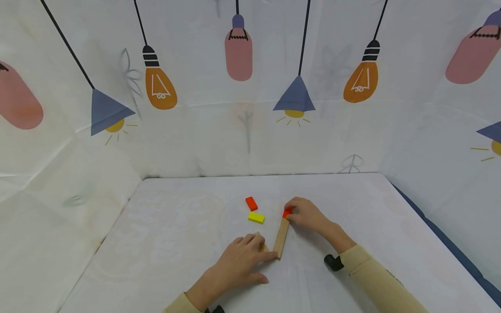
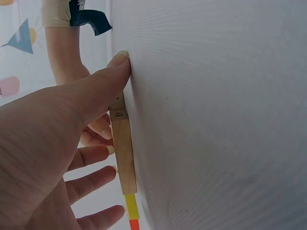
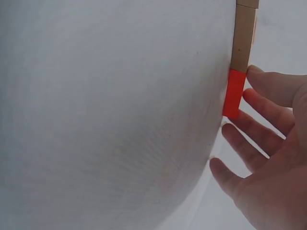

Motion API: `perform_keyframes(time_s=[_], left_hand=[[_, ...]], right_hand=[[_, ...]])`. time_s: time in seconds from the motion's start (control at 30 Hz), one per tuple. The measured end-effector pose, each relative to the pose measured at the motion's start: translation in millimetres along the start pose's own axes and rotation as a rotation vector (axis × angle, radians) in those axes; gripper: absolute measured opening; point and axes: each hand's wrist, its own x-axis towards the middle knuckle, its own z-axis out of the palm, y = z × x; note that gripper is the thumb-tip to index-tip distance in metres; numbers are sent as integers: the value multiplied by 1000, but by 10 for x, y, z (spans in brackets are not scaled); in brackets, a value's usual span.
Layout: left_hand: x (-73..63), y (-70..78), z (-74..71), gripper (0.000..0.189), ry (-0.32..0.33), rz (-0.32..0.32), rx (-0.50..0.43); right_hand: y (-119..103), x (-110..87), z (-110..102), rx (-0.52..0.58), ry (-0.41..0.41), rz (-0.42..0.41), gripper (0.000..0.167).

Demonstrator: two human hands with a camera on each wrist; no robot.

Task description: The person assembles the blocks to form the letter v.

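A small bright-red rectangular block point(image 3: 233, 93) is pinched in the right-hand grip point(image 1: 309, 215), in line with the far end of a long pale wooden bar point(image 1: 282, 237) laid near-to-far on the white table point(image 1: 176, 226). The bar's near end is touched by the nearer left-hand grip point(image 1: 242, 258), fingers outstretched.

We see creased white sheeting point(image 1: 203, 134) as the back and side walls, printed with black cords point(image 1: 305, 37) from which hang orange light bulbs point(image 1: 161, 98), blue conical lampshades point(image 1: 294, 98) and rounded pink pendant lamps point(image 1: 238, 56). Faint grey leaf sprigs point(image 1: 128, 69) show between them. Before us spreads a white tabletop point(image 1: 164, 226) with rounded far corners, a dark blue strip point(image 1: 436, 230) running along its right side. Our light is soft and diffuse.
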Motion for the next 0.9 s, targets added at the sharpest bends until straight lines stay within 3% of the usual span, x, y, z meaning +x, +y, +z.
perform_keyframes(time_s=[0.5,0.9], left_hand=[[13,4,-18,62,-35,-13,-22],[21,-2,-12,61,-36,-7,-24]], right_hand=[[25,-1,-10,118,0,72,25],[71,-27,-19,196,-14,27,27]])
